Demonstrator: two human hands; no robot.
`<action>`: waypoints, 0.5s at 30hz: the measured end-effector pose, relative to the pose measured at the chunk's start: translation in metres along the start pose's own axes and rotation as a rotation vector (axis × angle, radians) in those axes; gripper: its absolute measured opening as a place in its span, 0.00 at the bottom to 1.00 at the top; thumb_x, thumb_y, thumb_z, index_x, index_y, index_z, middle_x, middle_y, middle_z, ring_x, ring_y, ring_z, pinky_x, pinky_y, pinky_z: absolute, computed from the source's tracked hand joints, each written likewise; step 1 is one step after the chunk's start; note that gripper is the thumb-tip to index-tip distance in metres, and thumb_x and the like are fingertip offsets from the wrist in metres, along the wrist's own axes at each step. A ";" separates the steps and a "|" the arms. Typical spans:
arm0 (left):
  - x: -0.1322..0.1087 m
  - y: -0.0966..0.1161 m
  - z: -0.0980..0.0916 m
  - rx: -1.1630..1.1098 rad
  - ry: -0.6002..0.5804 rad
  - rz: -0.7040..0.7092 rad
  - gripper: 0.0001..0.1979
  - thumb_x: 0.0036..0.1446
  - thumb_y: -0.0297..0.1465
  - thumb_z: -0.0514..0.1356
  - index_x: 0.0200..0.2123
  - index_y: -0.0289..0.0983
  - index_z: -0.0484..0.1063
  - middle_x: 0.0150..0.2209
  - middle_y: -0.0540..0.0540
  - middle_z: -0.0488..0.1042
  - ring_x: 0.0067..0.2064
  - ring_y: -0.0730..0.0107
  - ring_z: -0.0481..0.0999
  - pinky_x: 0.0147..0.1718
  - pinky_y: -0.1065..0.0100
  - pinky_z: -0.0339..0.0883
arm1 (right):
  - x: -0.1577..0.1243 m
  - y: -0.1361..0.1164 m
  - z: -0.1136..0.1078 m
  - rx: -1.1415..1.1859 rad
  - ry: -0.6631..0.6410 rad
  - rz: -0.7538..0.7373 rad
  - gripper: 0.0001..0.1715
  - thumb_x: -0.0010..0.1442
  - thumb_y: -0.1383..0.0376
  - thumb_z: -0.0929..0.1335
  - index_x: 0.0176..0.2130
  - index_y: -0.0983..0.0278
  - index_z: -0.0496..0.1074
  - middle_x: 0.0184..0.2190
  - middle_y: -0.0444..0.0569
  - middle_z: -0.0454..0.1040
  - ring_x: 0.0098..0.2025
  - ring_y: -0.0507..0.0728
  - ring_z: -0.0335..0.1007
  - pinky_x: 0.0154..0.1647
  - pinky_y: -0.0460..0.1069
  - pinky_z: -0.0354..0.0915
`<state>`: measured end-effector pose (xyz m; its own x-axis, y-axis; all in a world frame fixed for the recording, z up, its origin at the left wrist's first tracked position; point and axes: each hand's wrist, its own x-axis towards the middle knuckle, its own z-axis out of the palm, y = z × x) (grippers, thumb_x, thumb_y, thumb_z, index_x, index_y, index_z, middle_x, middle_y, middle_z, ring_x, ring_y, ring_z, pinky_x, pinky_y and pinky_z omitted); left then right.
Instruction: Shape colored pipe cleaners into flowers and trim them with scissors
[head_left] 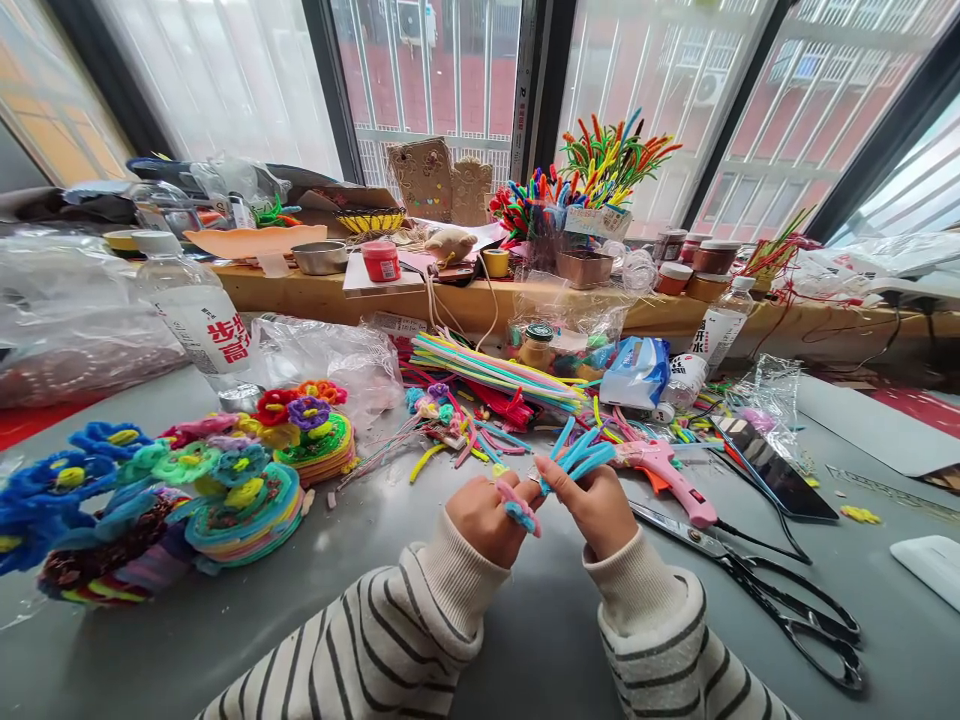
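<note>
A bunch of short light-blue pipe cleaners (pixel 586 458) fans out above my hands in the middle of the table. My right hand (pixel 604 505) pinches the bunch between thumb and fingers. My left hand (pixel 486 518) is closed against its lower end, fingertips meeting those of the right hand. Across the left hand's fingers sits a small pink and blue fuzzy twist (pixel 519 508); whether it is worn or held I cannot tell. Close to the right hand lie a pink hot glue gun (pixel 671 482) and large black-handled scissors (pixel 772 585).
Pipe-cleaner flower pieces (pixel 247 515) stand at the left beside a water bottle (pixel 195 315). Long pastel pipe cleaners (pixel 495 370) lie behind my hands. A phone (pixel 776 468) rests at the right. Colourful pipe cleaners (pixel 555 205) and paint jars (pixel 716 257) crowd the back ledge.
</note>
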<state>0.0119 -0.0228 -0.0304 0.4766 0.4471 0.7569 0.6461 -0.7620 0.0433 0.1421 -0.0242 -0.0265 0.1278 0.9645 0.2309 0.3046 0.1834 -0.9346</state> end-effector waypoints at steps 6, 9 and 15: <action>0.001 0.002 -0.006 0.077 0.050 0.060 0.07 0.50 0.27 0.51 0.30 0.35 0.68 0.16 0.51 0.66 0.17 0.77 0.62 0.18 0.73 0.55 | -0.002 0.000 0.000 -0.133 0.035 -0.051 0.22 0.47 0.56 0.62 0.11 0.65 0.54 0.10 0.39 0.52 0.16 0.47 0.47 0.18 0.44 0.50; 0.001 0.004 -0.009 0.096 0.086 0.133 0.09 0.48 0.24 0.52 0.34 0.32 0.68 0.15 0.51 0.65 0.17 0.76 0.61 0.18 0.72 0.54 | -0.004 0.000 0.001 -0.133 0.048 -0.047 0.23 0.47 0.56 0.62 0.11 0.65 0.52 0.10 0.39 0.50 0.16 0.47 0.46 0.18 0.44 0.50; 0.000 0.005 -0.008 0.106 0.096 0.195 0.08 0.48 0.23 0.51 0.31 0.30 0.68 0.16 0.49 0.67 0.17 0.76 0.62 0.18 0.71 0.53 | -0.005 0.001 0.003 -0.118 0.062 -0.058 0.23 0.47 0.55 0.62 0.12 0.64 0.52 0.11 0.39 0.50 0.16 0.47 0.45 0.18 0.44 0.50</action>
<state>0.0100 -0.0300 -0.0244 0.5428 0.2459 0.8030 0.6091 -0.7736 -0.1748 0.1388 -0.0286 -0.0293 0.1642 0.9387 0.3030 0.4215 0.2110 -0.8820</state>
